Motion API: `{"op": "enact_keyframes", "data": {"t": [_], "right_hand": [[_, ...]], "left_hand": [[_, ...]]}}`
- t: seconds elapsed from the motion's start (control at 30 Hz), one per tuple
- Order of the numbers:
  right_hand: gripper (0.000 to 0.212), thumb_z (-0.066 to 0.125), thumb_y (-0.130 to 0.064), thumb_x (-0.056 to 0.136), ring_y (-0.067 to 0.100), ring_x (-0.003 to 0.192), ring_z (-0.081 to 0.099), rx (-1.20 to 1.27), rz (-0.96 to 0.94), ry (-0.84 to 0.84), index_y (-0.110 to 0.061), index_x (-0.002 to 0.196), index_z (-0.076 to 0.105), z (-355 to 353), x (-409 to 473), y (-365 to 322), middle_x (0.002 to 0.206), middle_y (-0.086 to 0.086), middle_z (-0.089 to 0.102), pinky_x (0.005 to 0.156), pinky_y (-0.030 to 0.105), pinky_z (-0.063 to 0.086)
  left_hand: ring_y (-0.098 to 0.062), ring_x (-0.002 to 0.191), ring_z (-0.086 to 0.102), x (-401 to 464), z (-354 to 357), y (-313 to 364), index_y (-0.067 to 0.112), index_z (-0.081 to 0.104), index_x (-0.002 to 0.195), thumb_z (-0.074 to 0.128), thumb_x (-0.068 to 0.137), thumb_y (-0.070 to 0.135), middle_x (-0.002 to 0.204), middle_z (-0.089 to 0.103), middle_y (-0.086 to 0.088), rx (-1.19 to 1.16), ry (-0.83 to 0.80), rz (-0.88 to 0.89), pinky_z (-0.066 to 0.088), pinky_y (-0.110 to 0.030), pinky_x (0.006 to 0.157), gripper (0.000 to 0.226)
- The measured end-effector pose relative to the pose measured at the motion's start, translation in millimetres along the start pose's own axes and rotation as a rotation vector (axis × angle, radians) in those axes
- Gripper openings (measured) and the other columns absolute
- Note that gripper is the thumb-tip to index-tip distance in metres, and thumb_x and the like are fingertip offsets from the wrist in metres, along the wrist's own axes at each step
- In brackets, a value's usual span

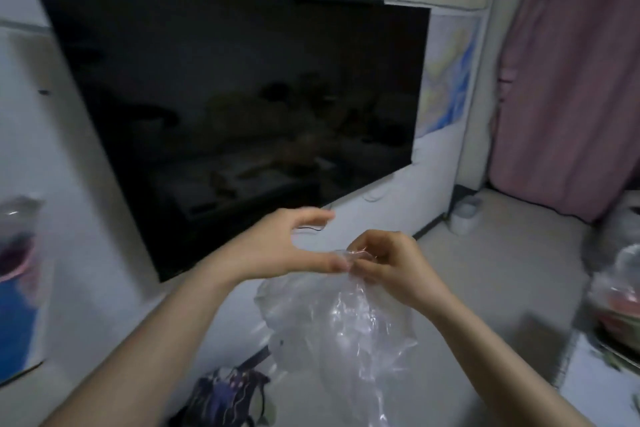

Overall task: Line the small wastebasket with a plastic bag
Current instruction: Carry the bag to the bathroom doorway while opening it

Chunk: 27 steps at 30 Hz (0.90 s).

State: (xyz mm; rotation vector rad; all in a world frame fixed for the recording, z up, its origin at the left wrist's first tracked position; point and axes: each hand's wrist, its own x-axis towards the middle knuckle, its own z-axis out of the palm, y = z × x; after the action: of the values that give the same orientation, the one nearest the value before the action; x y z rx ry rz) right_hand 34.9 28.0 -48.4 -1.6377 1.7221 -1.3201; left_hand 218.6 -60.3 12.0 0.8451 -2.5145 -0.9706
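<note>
A clear, crinkled plastic bag (341, 326) hangs in front of me at chest height. My right hand (388, 265) pinches its top edge between the fingertips. My left hand (287, 246) is beside it, thumb touching the same edge, the other fingers spread and curved above. A small white wastebasket (465, 213) stands on the floor far off at the wall's corner, well beyond both hands.
A large dark TV (235, 107) fills the wall ahead. A pink curtain (571, 80) hangs at right. A dark patterned bag (225, 395) lies on the floor below my arms. Bagged items (620, 295) sit on a low table at right.
</note>
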Motion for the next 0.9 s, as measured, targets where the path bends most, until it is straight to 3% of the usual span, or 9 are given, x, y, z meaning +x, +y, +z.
{"op": "enact_keyframes", "data": {"t": [0.07, 0.17, 0.23, 0.33, 0.43, 0.57, 0.63, 0.7, 0.9], "right_hand": [[0.007, 0.073, -0.012, 0.074, 0.018, 0.059, 0.067, 0.023, 0.012, 0.06, -0.013, 0.074, 0.065, -11, 20, 15, 0.065, 0.007, 0.071, 0.061, 0.041, 0.053], [0.011, 0.076, -0.01, 0.072, 0.021, 0.069, 0.07, 0.101, 0.051, 0.159, -0.012, 0.075, 0.066, -36, 50, 44, 0.073, 0.009, 0.073, 0.07, 0.045, 0.055], [0.019, 0.08, -0.018, 0.069, 0.016, 0.075, 0.07, 0.161, 0.069, 0.193, -0.014, 0.082, 0.067, -54, 70, 65, 0.08, 0.006, 0.073, 0.073, 0.037, 0.057], [0.051, 0.078, -0.047, 0.059, 0.009, 0.097, 0.066, 0.156, 0.101, 0.215, -0.026, 0.104, 0.065, -87, 104, 103, 0.101, -0.002, 0.072, 0.087, 0.031, 0.052], [0.067, 0.075, -0.052, 0.06, 0.003, 0.112, 0.057, 0.093, 0.158, 0.202, -0.035, 0.121, 0.055, -129, 142, 145, 0.12, -0.011, 0.062, 0.094, 0.026, 0.045], [0.04, 0.076, -0.038, 0.069, 0.012, 0.098, 0.066, 0.155, 0.133, 0.228, -0.03, 0.107, 0.066, -186, 203, 192, 0.105, -0.005, 0.071, 0.086, 0.032, 0.054], [0.026, 0.076, -0.023, 0.074, 0.022, 0.087, 0.069, 0.159, 0.086, 0.29, -0.018, 0.098, 0.071, -215, 235, 213, 0.094, 0.004, 0.074, 0.079, 0.038, 0.055], [0.017, 0.075, -0.014, 0.074, 0.026, 0.081, 0.069, 0.157, 0.067, 0.355, -0.011, 0.09, 0.072, -242, 265, 236, 0.087, 0.007, 0.074, 0.073, 0.037, 0.055], [0.015, 0.077, -0.007, 0.071, 0.007, 0.058, 0.063, 0.081, 0.111, 0.52, -0.02, 0.068, 0.07, -318, 327, 308, 0.063, -0.002, 0.07, 0.06, 0.02, 0.051]], "left_hand": [[0.006, 0.105, 0.052, 43, 18, -2, 0.037, 0.053, 0.125, 0.078, 0.043, 0.066, 0.115, 0.058, 0.02, 0.09, -0.072, 0.01, 0.042, -0.019, 0.089, 0.091], [0.001, 0.083, 0.064, 104, 33, -16, 0.033, 0.069, 0.098, 0.084, 0.048, 0.053, 0.084, 0.07, 0.018, 0.041, -0.128, 0.05, 0.055, -0.027, 0.078, 0.056], [0.004, 0.066, 0.063, 144, 42, -25, 0.033, 0.071, 0.077, 0.085, 0.048, 0.05, 0.064, 0.067, 0.021, -0.017, -0.107, 0.075, 0.049, -0.015, 0.06, 0.036], [0.0, 0.068, 0.064, 213, 57, -34, 0.028, 0.072, 0.077, 0.085, 0.047, 0.05, 0.066, 0.07, 0.015, -0.101, -0.022, 0.094, 0.047, -0.015, 0.059, 0.039], [-0.009, 0.074, 0.068, 287, 68, -33, 0.022, 0.073, 0.08, 0.085, 0.048, 0.048, 0.075, 0.074, 0.003, -0.204, 0.045, 0.1, 0.055, -0.024, 0.068, 0.043], [-0.006, 0.072, 0.07, 391, 86, -25, 0.021, 0.073, 0.08, 0.084, 0.047, 0.045, 0.077, 0.075, 0.008, -0.355, 0.089, 0.111, 0.052, -0.014, 0.057, 0.042], [-0.008, 0.072, 0.07, 442, 96, -22, 0.02, 0.073, 0.078, 0.083, 0.045, 0.05, 0.077, 0.075, 0.006, -0.385, 0.117, 0.111, 0.055, -0.018, 0.059, 0.045], [-0.012, 0.071, 0.07, 489, 107, -24, 0.019, 0.072, 0.075, 0.082, 0.044, 0.052, 0.075, 0.074, 0.002, -0.418, 0.147, 0.108, 0.058, -0.025, 0.063, 0.046], [-0.014, 0.071, 0.067, 621, 146, -27, 0.017, 0.071, 0.069, 0.079, 0.045, 0.051, 0.07, 0.072, 0.001, -0.455, 0.128, 0.148, 0.053, -0.021, 0.064, 0.042]]}}
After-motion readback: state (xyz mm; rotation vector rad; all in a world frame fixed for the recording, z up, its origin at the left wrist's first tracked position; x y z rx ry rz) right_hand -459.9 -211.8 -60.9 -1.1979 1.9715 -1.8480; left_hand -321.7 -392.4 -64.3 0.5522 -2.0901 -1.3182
